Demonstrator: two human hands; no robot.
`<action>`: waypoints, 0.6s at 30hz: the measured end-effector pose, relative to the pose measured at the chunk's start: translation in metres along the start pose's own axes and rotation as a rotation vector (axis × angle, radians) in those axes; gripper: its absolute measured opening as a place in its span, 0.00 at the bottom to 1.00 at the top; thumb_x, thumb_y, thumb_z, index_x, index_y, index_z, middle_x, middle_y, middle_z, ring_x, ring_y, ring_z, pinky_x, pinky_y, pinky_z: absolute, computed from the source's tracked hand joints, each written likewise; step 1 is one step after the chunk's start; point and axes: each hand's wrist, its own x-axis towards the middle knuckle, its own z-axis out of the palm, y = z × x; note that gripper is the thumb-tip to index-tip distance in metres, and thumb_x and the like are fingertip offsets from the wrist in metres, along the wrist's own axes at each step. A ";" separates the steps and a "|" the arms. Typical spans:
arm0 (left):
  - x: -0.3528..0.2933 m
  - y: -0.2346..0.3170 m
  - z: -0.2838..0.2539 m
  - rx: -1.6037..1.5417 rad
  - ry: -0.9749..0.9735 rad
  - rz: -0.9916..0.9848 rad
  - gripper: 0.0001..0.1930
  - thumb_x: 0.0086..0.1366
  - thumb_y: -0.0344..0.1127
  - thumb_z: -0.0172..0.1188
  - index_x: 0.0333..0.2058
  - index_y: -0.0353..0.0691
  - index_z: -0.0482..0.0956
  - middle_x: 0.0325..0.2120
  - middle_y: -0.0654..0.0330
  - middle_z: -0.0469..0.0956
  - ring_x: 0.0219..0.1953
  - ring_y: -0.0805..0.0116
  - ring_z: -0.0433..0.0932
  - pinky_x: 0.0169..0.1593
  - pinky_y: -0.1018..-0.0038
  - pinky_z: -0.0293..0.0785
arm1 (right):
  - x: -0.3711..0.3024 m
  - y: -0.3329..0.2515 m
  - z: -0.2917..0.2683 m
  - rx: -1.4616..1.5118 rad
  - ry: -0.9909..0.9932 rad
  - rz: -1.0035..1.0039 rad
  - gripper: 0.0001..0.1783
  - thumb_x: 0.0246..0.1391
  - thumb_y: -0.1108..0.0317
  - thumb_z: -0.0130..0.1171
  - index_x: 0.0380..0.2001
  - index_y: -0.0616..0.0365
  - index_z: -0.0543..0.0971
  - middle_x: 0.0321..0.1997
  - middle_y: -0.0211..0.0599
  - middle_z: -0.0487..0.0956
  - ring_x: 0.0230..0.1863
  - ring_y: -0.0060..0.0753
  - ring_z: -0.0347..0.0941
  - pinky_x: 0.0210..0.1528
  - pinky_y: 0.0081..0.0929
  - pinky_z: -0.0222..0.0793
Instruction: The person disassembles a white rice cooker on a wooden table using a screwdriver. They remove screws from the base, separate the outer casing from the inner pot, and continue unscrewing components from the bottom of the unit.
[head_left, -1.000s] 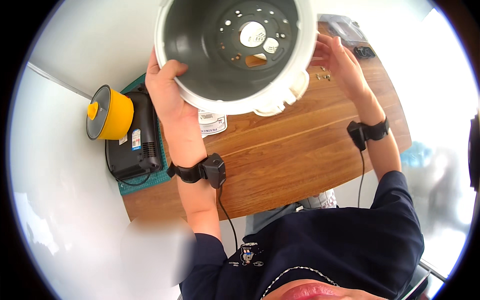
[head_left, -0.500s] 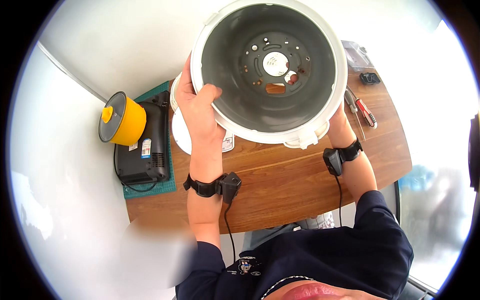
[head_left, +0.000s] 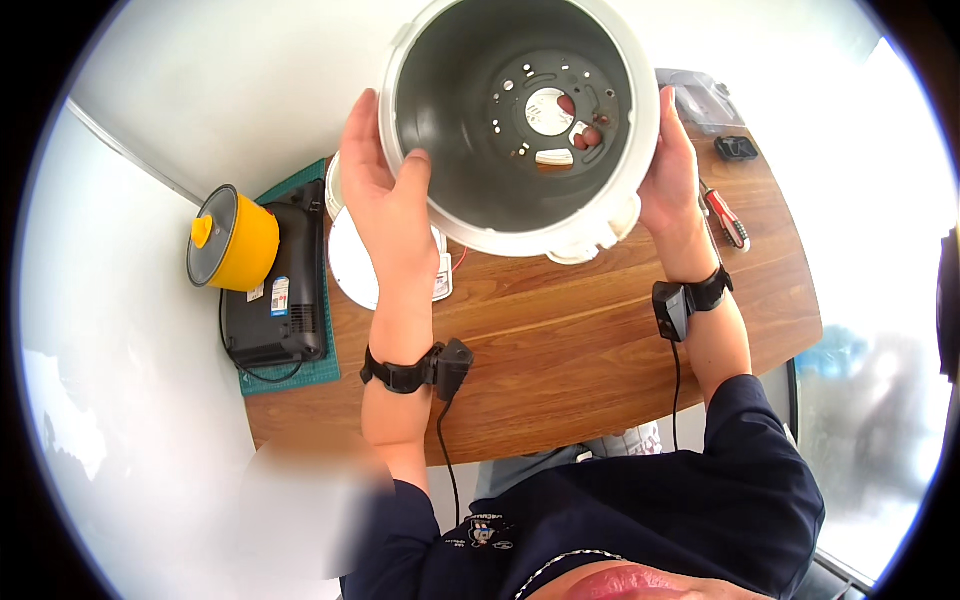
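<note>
A rice cooker housing (head_left: 450, 150), white-rimmed with a dark grey inside, is held up above the table, its open mouth tilted toward me. Round and slotted holes pierce its base, and skin shows through some of them. My left hand (head_left: 392, 205) grips the rim at the left, thumb over the edge and fingers along the outer wall. On the other side my right hand (head_left: 672, 190) supports the housing, its thumb pointing up beside the wall; the other fingers are mostly hidden behind it. White parts (head_left: 352, 265), one of them disc-shaped, lie on the table below my left hand.
At the left, a yellow pot with a lid (head_left: 245, 240) sits by a black appliance (head_left: 270, 320) on a green mat (head_left: 333, 365). On the wooden table (head_left: 560, 370), a red-handled screwdriver (head_left: 728, 220), a black item (head_left: 736, 149) and a clear plastic box (head_left: 700, 100) lie at the right.
The housing has shifted slightly left and away, turning a little. My right hand now shows beside its wall, thumb up. More skin appears through the base holes.
</note>
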 end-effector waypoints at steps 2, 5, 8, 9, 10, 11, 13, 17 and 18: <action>-0.006 0.003 0.006 0.290 0.040 0.243 0.25 0.72 0.28 0.52 0.67 0.31 0.66 0.61 0.43 0.74 0.66 0.55 0.70 0.70 0.62 0.62 | -0.001 -0.001 0.019 -0.080 0.168 -0.101 0.37 0.75 0.40 0.33 0.67 0.59 0.68 0.61 0.49 0.77 0.52 0.42 0.80 0.59 0.47 0.78; -0.014 0.010 0.006 0.137 -0.239 0.247 0.29 0.74 0.36 0.54 0.69 0.32 0.61 0.62 0.46 0.73 0.66 0.56 0.70 0.70 0.61 0.61 | -0.005 -0.003 0.029 -0.327 0.346 -0.219 0.34 0.75 0.41 0.39 0.67 0.59 0.68 0.60 0.40 0.78 0.58 0.34 0.77 0.61 0.38 0.74; -0.028 0.012 0.018 0.090 -0.350 0.127 0.33 0.77 0.51 0.52 0.68 0.30 0.63 0.58 0.48 0.75 0.63 0.61 0.71 0.67 0.66 0.63 | -0.014 0.000 0.034 -0.544 0.403 -0.238 0.32 0.75 0.45 0.45 0.64 0.63 0.71 0.57 0.38 0.79 0.55 0.28 0.76 0.58 0.31 0.72; -0.032 0.011 0.024 0.083 -0.372 0.072 0.34 0.78 0.53 0.52 0.68 0.30 0.64 0.57 0.48 0.75 0.62 0.62 0.71 0.66 0.67 0.64 | -0.019 0.004 0.038 -0.605 0.406 -0.264 0.30 0.75 0.47 0.47 0.60 0.66 0.75 0.54 0.36 0.80 0.53 0.25 0.75 0.56 0.27 0.71; -0.033 0.007 0.030 0.079 -0.348 0.078 0.34 0.78 0.57 0.50 0.65 0.29 0.67 0.53 0.52 0.78 0.57 0.67 0.73 0.61 0.71 0.68 | -0.024 0.007 0.048 -0.710 0.398 -0.271 0.29 0.75 0.49 0.49 0.59 0.67 0.75 0.53 0.35 0.80 0.52 0.23 0.74 0.56 0.26 0.69; -0.035 0.002 0.031 0.060 -0.273 -0.003 0.34 0.78 0.57 0.50 0.64 0.28 0.69 0.51 0.53 0.79 0.56 0.68 0.74 0.60 0.72 0.69 | -0.028 0.013 0.058 -0.814 0.390 -0.278 0.28 0.74 0.50 0.50 0.58 0.68 0.76 0.51 0.33 0.80 0.51 0.22 0.73 0.56 0.24 0.68; -0.039 -0.009 0.033 0.020 -0.129 -0.164 0.33 0.78 0.57 0.49 0.60 0.27 0.72 0.48 0.55 0.80 0.54 0.71 0.75 0.57 0.74 0.70 | -0.032 0.027 0.068 -0.803 0.349 -0.358 0.28 0.69 0.51 0.59 0.57 0.66 0.77 0.40 0.26 0.77 0.40 0.18 0.67 0.45 0.20 0.67; -0.022 -0.010 0.029 -0.098 -0.015 -0.342 0.31 0.79 0.58 0.46 0.52 0.28 0.76 0.46 0.55 0.82 0.46 0.69 0.81 0.50 0.72 0.77 | -0.045 0.014 0.071 -1.304 0.179 -0.394 0.35 0.65 0.53 0.64 0.65 0.68 0.71 0.43 0.46 0.81 0.49 0.37 0.79 0.50 0.30 0.75; -0.018 -0.009 0.025 -0.078 0.006 -0.423 0.31 0.80 0.57 0.41 0.58 0.31 0.74 0.53 0.52 0.80 0.54 0.64 0.79 0.55 0.66 0.77 | -0.050 0.002 0.079 -1.340 0.129 -0.337 0.35 0.64 0.54 0.64 0.66 0.66 0.71 0.47 0.47 0.81 0.51 0.38 0.79 0.52 0.32 0.76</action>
